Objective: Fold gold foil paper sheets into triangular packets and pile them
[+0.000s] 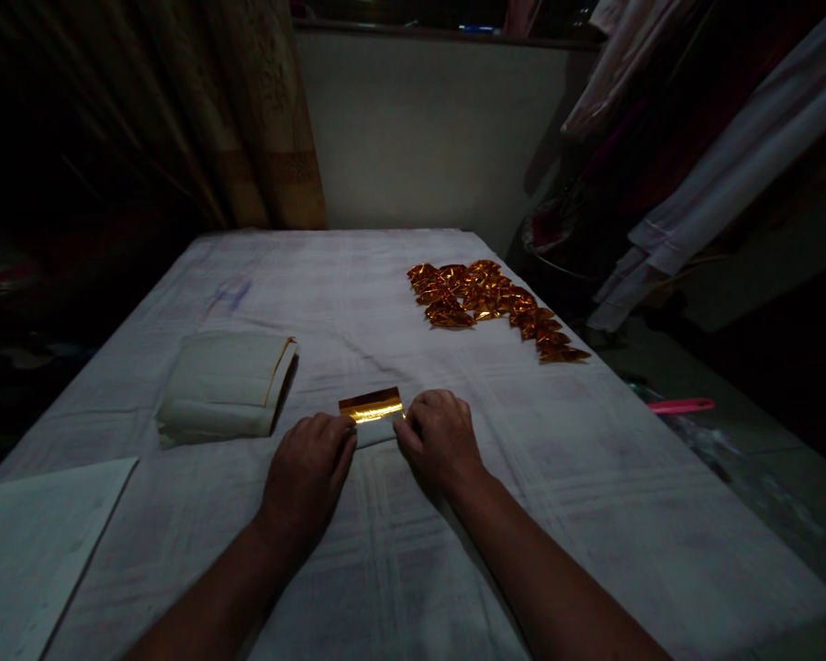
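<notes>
A heap of folded gold pieces [496, 308] lay finished on the worktop [592, 477], while the left hand [307, 477] and right hand [439, 439] each closed a pinching grip on one more gold foil sheet [372, 406], with a stack of sheets [224, 386] left.

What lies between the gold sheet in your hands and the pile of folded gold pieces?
Only bare white cloth separates the gold sheet from the folded pile, in the head view.
</notes>
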A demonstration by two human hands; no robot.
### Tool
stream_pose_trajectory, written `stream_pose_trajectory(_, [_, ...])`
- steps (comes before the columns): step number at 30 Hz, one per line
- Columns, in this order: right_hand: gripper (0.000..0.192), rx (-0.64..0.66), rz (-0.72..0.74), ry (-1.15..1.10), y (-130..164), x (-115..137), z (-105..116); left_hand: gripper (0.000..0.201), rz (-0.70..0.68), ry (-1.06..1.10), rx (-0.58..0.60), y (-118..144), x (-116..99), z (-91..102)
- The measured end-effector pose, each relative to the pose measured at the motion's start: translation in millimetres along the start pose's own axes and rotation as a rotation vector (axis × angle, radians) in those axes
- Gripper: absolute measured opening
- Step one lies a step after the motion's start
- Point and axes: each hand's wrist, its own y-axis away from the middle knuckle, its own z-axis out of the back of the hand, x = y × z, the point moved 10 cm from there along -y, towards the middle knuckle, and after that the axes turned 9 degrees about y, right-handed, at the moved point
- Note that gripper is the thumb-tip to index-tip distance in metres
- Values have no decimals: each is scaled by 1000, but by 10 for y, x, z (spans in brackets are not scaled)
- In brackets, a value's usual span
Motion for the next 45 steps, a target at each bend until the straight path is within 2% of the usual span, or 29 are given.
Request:
stream_pose_trajectory(5, [18,8,1,-4,3,0,-5,20,-184,43,33,23,-342,31])
stream_pose_trajectory(8, [20,11,4,3,-2,7,-4,23,-217,20,77,41,-437,1])
stream_pose_trajectory(15, [19,-30,17,-9,13,13,14,26,-194,-16,127,53,-402,-67])
stream_pose_trajectory(20, [6,-46,-15,-39,41,-47,-15,26,-195,-29,128,65,-383,-86])
stream_pose_trajectory(22, [19,-64,-5,-48,57,-49,-1,25,-195,-25,126,67,-383,-87])
stream_pose_trajectory(24, [29,-85,64,-48,84,25,38,25,-194,-21,117,65,-386,-77])
stream_pose_trajectory(26, [33,-79,195,-30,136,181,61,26,-187,-19,120,58,-386,-74])
stream_pose_trajectory(28, [36,-18,319,5,213,342,22,25,-174,-15,140,53,-378,-89])
stream_pose_trajectory(31, [44,116,383,63,328,447,-107,26,-177,-11,155,56,-373,-103])
stream_pose_trajectory(36, [56,174,334,150,435,369,-183,30,-180,0,141,78,-362,-83])
stream_pose_trajectory(41, [60,210,194,234,459,137,-161,27,-196,-5,138,81,-394,-62])
stream_pose_trajectory(45, [64,199,135,268,449,64,-118,26,-205,-19,120,79,-408,-57])
